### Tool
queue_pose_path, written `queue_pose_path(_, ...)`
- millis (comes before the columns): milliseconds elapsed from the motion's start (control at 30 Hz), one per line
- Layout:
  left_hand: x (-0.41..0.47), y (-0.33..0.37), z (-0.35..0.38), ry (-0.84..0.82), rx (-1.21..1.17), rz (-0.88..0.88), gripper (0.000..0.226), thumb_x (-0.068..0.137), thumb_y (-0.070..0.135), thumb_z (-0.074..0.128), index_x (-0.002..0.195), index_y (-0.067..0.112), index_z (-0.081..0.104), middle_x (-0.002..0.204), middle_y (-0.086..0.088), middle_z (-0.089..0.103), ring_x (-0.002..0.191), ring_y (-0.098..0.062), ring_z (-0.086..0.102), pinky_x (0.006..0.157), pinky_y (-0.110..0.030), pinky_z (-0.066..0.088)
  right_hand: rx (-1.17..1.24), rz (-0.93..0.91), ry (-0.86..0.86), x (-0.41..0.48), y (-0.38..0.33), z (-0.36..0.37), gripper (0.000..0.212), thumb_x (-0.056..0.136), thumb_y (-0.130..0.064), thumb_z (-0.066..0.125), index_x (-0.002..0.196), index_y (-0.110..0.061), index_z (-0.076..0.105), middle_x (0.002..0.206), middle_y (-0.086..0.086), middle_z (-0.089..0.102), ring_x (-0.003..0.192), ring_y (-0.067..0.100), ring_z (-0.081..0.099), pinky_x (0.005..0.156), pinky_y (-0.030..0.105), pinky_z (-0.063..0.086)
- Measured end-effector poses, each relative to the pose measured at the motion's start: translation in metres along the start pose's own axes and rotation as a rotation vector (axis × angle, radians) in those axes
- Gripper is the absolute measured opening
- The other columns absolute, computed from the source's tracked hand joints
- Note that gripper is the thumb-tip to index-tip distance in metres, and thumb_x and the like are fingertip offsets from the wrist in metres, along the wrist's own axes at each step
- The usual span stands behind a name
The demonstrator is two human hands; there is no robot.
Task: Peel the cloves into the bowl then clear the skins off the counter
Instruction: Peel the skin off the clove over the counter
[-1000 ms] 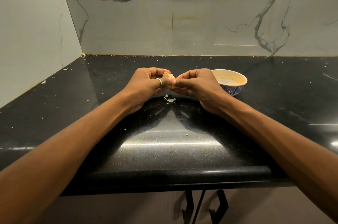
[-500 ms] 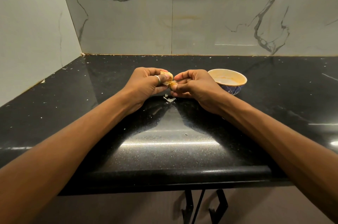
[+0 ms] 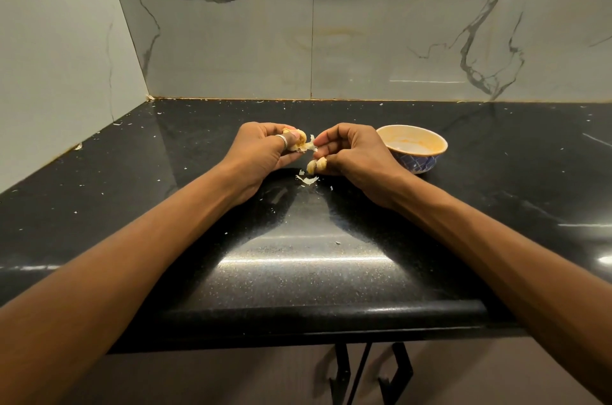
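Gripping garlic [image 3: 298, 143], left hand [image 3: 261, 153], right hand [image 3: 359, 153] beside orange-stained bowl [image 3: 419, 162]

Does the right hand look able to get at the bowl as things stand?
Probably yes: the bowl stands close beside the right hand, with nothing between them, though that hand holds a clove.

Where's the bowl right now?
Head view: the bowl stands on the black counter, right of centre, just beyond the right hand.
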State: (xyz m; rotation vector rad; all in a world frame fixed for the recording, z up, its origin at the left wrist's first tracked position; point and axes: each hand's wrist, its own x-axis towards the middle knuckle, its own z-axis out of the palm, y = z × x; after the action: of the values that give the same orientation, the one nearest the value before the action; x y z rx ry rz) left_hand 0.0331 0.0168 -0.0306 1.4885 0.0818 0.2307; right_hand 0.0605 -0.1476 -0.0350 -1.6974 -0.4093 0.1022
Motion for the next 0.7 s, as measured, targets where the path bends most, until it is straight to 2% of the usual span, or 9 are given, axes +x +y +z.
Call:
queue_pose_path(100, 0.0002, 0.0000, 0.0000, -0.006, 0.006, 0.001, 0.008, 0.095, 0.001, 0.062, 0.098, 0.001, 0.070, 0.099, -0.014, 0.073, 0.095, -0.018, 0.072, 0.082, -0.027, 0.060, -0.033, -0.004, 0.017, 0.0014, 0.0016, 0.0008, 0.032, 0.073, 0.017, 0.076, 0.096, -0.004, 0.068, 0.089, 0.017, 0.071, 0.095, 0.037, 0.073, 0.083, 0.044, 0.062)
queue_pose_path(233, 0.0006, -0.0001, 0.0000, -0.010, 0.014, 0.003, 0.009, 0.095, 0.000, 0.062, 0.095, 0.004, 0.070, 0.097, -0.012, 0.073, 0.094, -0.017, 0.072, 0.084, -0.027, 0.060, -0.060, -0.020, 0.019, 0.0022, 0.0024, 0.0008, 0.028, 0.079, 0.017, 0.068, 0.098, -0.003, 0.069, 0.095, 0.019, 0.072, 0.094, 0.032, 0.074, 0.073, 0.031, 0.062)
queue_pose_path(500, 0.0015, -0.0001, 0.0017, -0.008, 0.025, -0.001, 0.012, 0.093, -0.002, 0.062, 0.098, 0.004, 0.071, 0.105, -0.017, 0.072, 0.099, -0.022, 0.071, 0.079, -0.026, 0.061, -0.132, -0.092, 0.046, 0.0047, 0.0054, -0.0005, 0.029, 0.082, 0.014, 0.062, 0.089, -0.012, 0.073, 0.087, 0.010, 0.073, 0.076, 0.021, 0.072, 0.067, 0.032, 0.062)
queue_pose_path(633, 0.0006, 0.0004, 0.0030, -0.012, 0.042, 0.001, 0.019, 0.093, -0.003, 0.061, 0.106, 0.006, 0.071, 0.108, -0.015, 0.071, 0.101, -0.022, 0.071, 0.082, -0.028, 0.061, -0.286, -0.208, 0.146, 0.0051, 0.0065, -0.0023, 0.012, 0.089, -0.006, 0.071, 0.092, -0.017, 0.075, 0.083, 0.000, 0.072, 0.074, 0.011, 0.069, 0.062, 0.033, 0.063)
queue_pose_path(700, -0.0007, 0.0004, 0.0025, -0.035, 0.051, 0.020, 0.021, 0.093, -0.002, 0.061, 0.109, 0.008, 0.071, 0.108, -0.014, 0.072, 0.101, -0.022, 0.071, 0.084, -0.028, 0.060, -0.342, -0.270, 0.172, 0.0059, 0.0068, -0.0033, 0.007, 0.091, -0.018, 0.073, 0.097, -0.019, 0.075, 0.084, -0.004, 0.073, 0.076, 0.008, 0.069, 0.067, 0.035, 0.063)
